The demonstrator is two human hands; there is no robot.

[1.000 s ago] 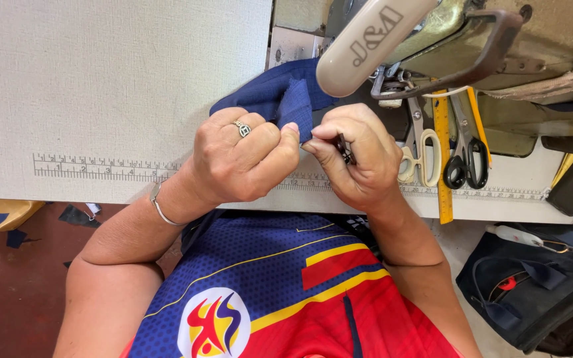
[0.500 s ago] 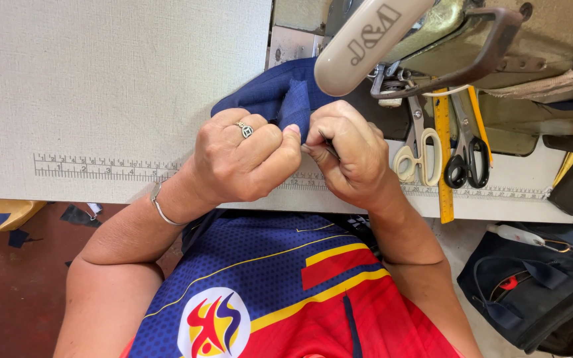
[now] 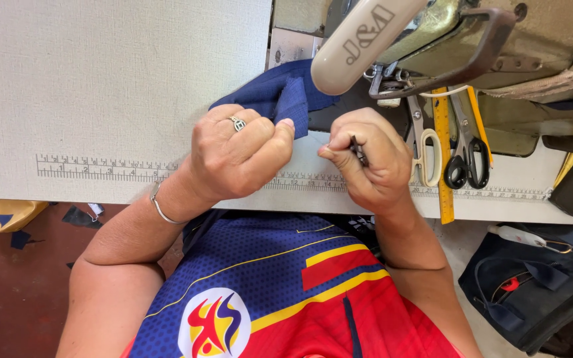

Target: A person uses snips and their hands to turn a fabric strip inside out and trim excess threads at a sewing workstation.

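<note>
My left hand (image 3: 237,152), with a ring and a wrist bangle, pinches a folded piece of navy blue fabric (image 3: 280,93) between thumb and fingers at the front of the white sewing table (image 3: 101,86). My right hand (image 3: 366,156) is closed around a small dark tool (image 3: 358,150), held a little to the right of the fabric and apart from it. The fabric runs back under the head of the sewing machine (image 3: 432,33). A blue, red and yellow garment (image 3: 286,285) lies in my lap.
Two pairs of scissors (image 3: 462,156) and a yellow ruler (image 3: 442,152) lie on the table right of my right hand. A printed ruler strip (image 3: 94,168) runs along the table's front edge. A dark bag (image 3: 532,285) sits on the floor at right, fabric scraps (image 3: 8,215) at left.
My hands were pressed together on the fabric edge. Now the right hand has pulled away to the right with the tool, and the left hand alone holds the fabric.
</note>
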